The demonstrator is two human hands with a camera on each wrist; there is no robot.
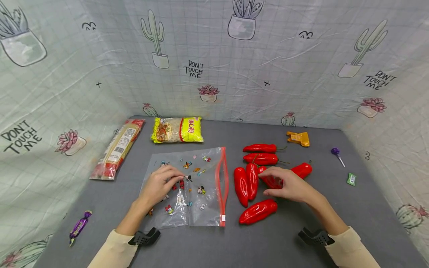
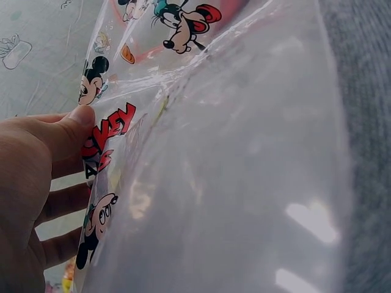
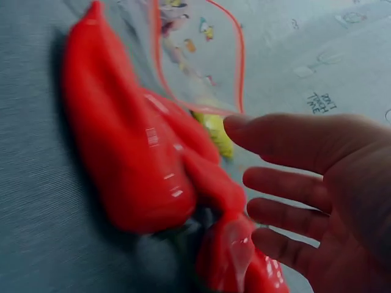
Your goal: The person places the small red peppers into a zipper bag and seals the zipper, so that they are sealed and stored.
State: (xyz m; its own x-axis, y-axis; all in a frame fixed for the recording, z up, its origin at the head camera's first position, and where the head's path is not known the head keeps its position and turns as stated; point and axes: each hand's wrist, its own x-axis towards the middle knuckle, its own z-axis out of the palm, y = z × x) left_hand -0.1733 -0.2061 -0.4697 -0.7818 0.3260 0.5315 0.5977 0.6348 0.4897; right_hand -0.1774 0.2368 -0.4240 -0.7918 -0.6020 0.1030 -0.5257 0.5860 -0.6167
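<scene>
A clear zip bag point(image 1: 207, 203) with cartoon prints lies flat, its red-edged mouth point(image 1: 226, 175) parted and facing right. My left hand point(image 1: 162, 184) pinches the upper plastic near the bag's middle; in the left wrist view, thumb and fingers point(image 2: 64, 201) hold the film lifted. Several shiny red peppers lie beside the mouth, among them a front pepper point(image 1: 258, 212), an upright-lying one point(image 1: 240, 186) and a back one point(image 1: 259, 148). Over the peppers at the right, my right hand point(image 1: 289, 184) has its thumb and fingers apart, with a pepper point(image 1: 269, 179) partly hidden beneath it.
Behind the bag lies a yellow food packet point(image 1: 175, 130), and a long noodle packet point(image 1: 118, 150) is to its left. A purple wrapped candy point(image 1: 79, 227) sits front left. On the right are an orange wrapper point(image 1: 298, 138), a purple lollipop point(image 1: 336, 152) and a green packet point(image 1: 351, 179).
</scene>
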